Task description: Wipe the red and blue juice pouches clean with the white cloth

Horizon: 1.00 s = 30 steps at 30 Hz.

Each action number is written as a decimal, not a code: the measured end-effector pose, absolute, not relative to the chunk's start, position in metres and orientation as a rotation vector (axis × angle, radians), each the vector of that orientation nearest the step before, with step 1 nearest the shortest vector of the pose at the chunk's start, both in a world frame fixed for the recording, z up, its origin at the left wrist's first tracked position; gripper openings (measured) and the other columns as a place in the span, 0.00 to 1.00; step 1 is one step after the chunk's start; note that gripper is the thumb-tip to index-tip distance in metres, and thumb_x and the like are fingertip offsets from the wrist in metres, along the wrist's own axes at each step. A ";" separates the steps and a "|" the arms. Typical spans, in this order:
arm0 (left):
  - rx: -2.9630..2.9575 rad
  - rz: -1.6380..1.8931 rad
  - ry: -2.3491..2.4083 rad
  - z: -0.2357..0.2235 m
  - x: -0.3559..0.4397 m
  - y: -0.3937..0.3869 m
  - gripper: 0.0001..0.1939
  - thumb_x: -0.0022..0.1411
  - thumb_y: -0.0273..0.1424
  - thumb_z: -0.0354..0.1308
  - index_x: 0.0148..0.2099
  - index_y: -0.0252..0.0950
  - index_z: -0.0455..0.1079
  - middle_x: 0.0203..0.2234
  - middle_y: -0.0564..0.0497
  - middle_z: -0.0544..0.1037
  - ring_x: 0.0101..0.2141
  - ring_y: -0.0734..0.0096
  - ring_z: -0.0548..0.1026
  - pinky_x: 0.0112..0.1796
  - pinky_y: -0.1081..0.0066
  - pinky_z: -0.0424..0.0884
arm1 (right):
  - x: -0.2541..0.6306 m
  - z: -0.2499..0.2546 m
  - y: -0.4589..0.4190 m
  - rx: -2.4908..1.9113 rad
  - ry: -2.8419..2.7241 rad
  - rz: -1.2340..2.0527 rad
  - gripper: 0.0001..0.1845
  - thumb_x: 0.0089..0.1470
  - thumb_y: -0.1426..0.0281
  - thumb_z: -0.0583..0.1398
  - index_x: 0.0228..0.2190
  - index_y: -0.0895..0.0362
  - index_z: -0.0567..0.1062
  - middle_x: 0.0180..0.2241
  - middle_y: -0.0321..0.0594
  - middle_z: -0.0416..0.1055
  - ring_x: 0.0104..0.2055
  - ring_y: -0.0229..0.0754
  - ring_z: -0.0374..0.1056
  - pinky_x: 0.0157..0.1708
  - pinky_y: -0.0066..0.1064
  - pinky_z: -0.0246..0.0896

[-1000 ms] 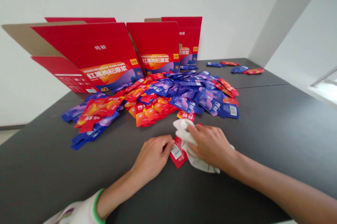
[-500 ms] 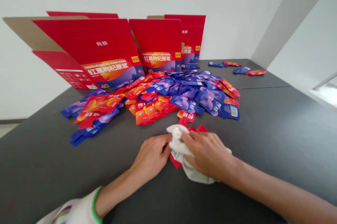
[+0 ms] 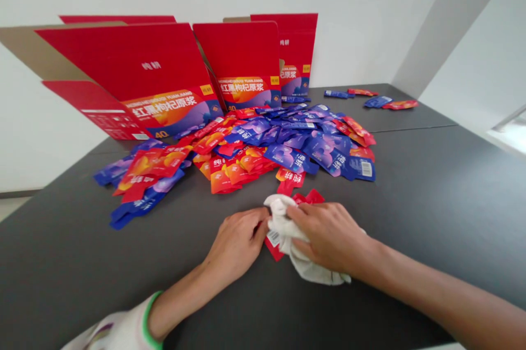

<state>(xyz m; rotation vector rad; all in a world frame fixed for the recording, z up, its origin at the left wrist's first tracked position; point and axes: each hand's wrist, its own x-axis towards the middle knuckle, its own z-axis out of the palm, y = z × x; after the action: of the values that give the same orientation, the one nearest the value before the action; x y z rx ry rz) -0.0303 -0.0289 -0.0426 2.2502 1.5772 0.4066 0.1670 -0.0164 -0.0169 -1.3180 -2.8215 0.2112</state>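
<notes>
My right hand (image 3: pixel 331 229) is closed round a crumpled white cloth (image 3: pixel 314 272) and presses it against a red sachet (image 3: pixel 276 250) that has a barcode label. Cloth and fingers cover most of this sachet. At its left edge, my left hand (image 3: pixel 240 235) is closed, fingers curled under with the tips hidden; it seems to pinch the sachet's edge. Just beyond the hands, a second red sachet (image 3: pixel 291 179) lies at the front of a heap of blue sachets (image 3: pixel 329 153) and red-orange sachets (image 3: pixel 252 161).
Several red cartons (image 3: pixel 160 76) with raised flaps stand along the back of the dark table (image 3: pixel 411 202), against the white wall. A smaller pile of mixed sachets (image 3: pixel 154 166) lies to the left. At the far right are a few loose sachets (image 3: pixel 378 102).
The cloth and my right hand have shifted slightly to the right over the red sachet. My left hand stays almost in place. The view has tilted a little.
</notes>
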 end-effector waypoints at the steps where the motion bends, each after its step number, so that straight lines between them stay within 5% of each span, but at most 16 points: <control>1: 2.253 0.405 1.584 -0.042 -0.030 -0.029 0.14 0.65 0.31 0.43 0.29 0.37 0.64 0.26 0.52 0.73 0.29 0.68 0.72 0.29 0.74 0.59 | 0.169 -0.016 -0.014 -1.431 -2.773 0.168 0.16 0.53 0.63 0.54 0.44 0.54 0.64 0.38 0.45 0.71 0.36 0.46 0.69 0.33 0.32 0.59; 8: 2.237 0.422 1.563 -0.043 -0.029 -0.028 0.11 0.63 0.28 0.44 0.30 0.37 0.65 0.27 0.50 0.74 0.31 0.67 0.72 0.31 0.73 0.60 | 0.164 -0.016 -0.019 -1.197 -2.876 0.222 0.16 0.50 0.63 0.56 0.41 0.54 0.65 0.40 0.43 0.71 0.38 0.46 0.68 0.35 0.32 0.59; 13: 2.229 0.437 1.552 -0.038 -0.032 -0.027 0.18 0.66 0.35 0.40 0.26 0.37 0.62 0.21 0.55 0.69 0.26 0.71 0.68 0.28 0.75 0.58 | 0.183 -0.020 0.001 -1.635 -2.649 0.060 0.20 0.55 0.62 0.52 0.48 0.55 0.63 0.39 0.44 0.72 0.36 0.48 0.69 0.30 0.31 0.56; 19: 2.228 0.789 1.906 -0.004 -0.092 -0.023 0.14 0.64 0.38 0.45 0.33 0.36 0.66 0.26 0.57 0.71 0.29 0.75 0.69 0.31 0.78 0.61 | 0.219 -0.009 0.034 -1.932 -2.274 0.089 0.16 0.58 0.59 0.48 0.42 0.53 0.67 0.32 0.42 0.73 0.32 0.46 0.69 0.25 0.28 0.48; 24: 2.417 0.745 2.703 0.005 -0.182 -0.005 0.14 0.63 0.38 0.45 0.40 0.34 0.67 0.38 0.53 0.71 0.45 0.63 0.68 0.44 0.71 0.61 | 0.222 -0.010 0.037 -1.879 -2.245 0.186 0.16 0.57 0.59 0.48 0.42 0.53 0.68 0.33 0.41 0.73 0.32 0.44 0.69 0.26 0.27 0.46; 30: 2.454 0.797 2.253 -0.024 -0.225 0.010 0.19 0.57 0.45 0.50 0.46 0.42 0.69 0.41 0.58 0.73 0.54 0.50 0.61 0.52 0.57 0.57 | 0.220 -0.016 0.038 -1.794 -2.291 0.314 0.16 0.58 0.60 0.49 0.40 0.56 0.68 0.32 0.41 0.73 0.33 0.43 0.69 0.27 0.27 0.46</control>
<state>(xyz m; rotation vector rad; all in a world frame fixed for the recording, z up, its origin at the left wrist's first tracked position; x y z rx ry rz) -0.2252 0.0099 -0.0244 2.4536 2.2535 0.7975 0.2197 0.0383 -0.0164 -1.7941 -2.2907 0.3138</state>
